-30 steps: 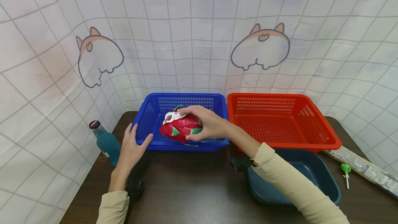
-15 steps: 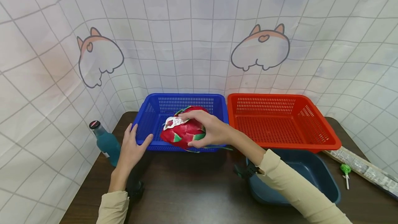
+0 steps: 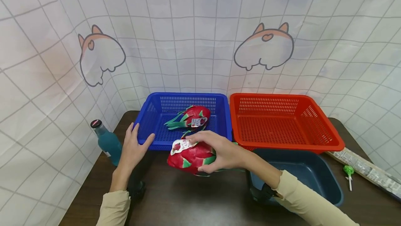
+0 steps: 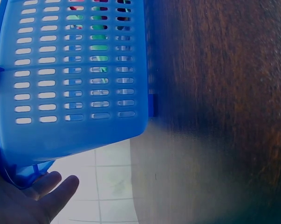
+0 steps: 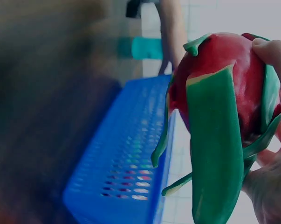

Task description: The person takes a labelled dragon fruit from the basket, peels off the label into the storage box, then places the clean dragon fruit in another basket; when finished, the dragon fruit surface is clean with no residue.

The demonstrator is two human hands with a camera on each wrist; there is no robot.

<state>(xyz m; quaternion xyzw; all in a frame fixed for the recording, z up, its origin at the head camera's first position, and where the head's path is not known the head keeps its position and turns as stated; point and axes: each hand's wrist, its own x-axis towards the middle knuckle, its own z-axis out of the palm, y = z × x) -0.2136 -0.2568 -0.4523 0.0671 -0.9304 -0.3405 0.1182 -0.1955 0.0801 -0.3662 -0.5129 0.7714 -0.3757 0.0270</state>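
Note:
My right hand (image 3: 219, 151) grips a red dragon fruit (image 3: 189, 160) with green leaf tips and a white label, held above the table just in front of the blue basket (image 3: 156, 133). The right wrist view shows thumb and fingers around this dragon fruit (image 5: 215, 135), a broad green leaf hanging from it. Another dragon fruit (image 3: 195, 114) lies inside the blue basket, leaves toward the left. My left hand (image 3: 133, 151) rests at that basket's front left corner, fingers extended on the rim and thumb spread apart. In the left wrist view, the slotted basket wall (image 4: 79, 135) fills the upper left.
A red basket (image 3: 282, 125) stands right of the blue one. Partly under my right forearm is a dark blue tub (image 3: 313, 177). A bottle of blue liquid (image 3: 109, 146) stands at left. A green lollipop (image 3: 348, 170) and a newspaper-like strip (image 3: 363, 166) lie at right.
My right hand has brought the held dragon fruit out from above the blue basket, toward me and slightly right. The dragon fruit in the basket is now uncovered. My left hand has stayed put.

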